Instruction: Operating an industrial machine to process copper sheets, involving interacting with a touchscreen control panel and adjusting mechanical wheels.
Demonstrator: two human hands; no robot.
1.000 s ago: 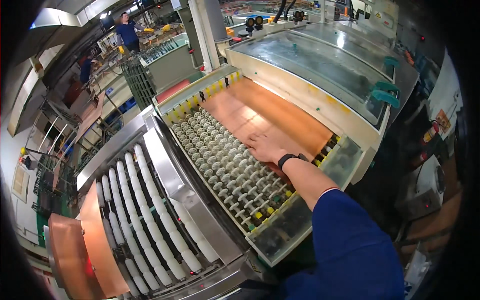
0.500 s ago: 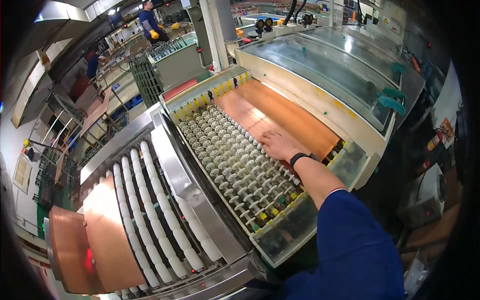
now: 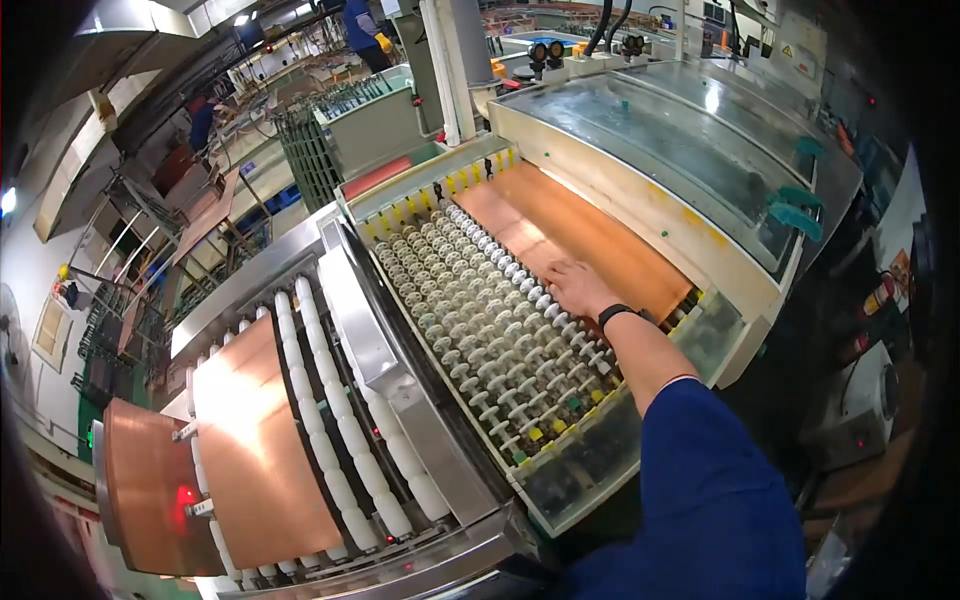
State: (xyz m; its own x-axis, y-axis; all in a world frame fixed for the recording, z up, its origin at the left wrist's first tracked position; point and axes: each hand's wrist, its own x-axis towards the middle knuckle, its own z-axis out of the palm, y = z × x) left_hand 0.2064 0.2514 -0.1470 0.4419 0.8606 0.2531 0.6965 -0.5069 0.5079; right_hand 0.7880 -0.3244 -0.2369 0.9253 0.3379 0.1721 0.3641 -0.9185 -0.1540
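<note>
My right hand (image 3: 583, 288), in a blue sleeve with a dark wristband, rests on the near edge of a copper sheet (image 3: 600, 240). Its fingers lie stretched out over the metal, not wrapped round it. The sheet lies on a bed of white roller wheels (image 3: 470, 320), its far side close to the machine's hood. To the left, a second copper sheet (image 3: 262, 440) lies on thick white rollers (image 3: 330, 420). Beside that one, a third copper sheet (image 3: 150, 490) sits at the machine's left end. My left hand is out of the picture.
A steel crossbar (image 3: 370, 330) divides the two roller sections. Clear hood panels (image 3: 650, 150) with green handles (image 3: 797, 215) cover the machine beyond. Racks (image 3: 300, 155) and a tank (image 3: 375, 125) stand behind. A person in blue (image 3: 362, 30) with yellow gloves is at the far back.
The copper sheet on the thick rollers has moved right, toward the crossbar. The sheet under my right hand has shifted slightly toward the hood, my hand staying on its edge. The view has shifted a little.
</note>
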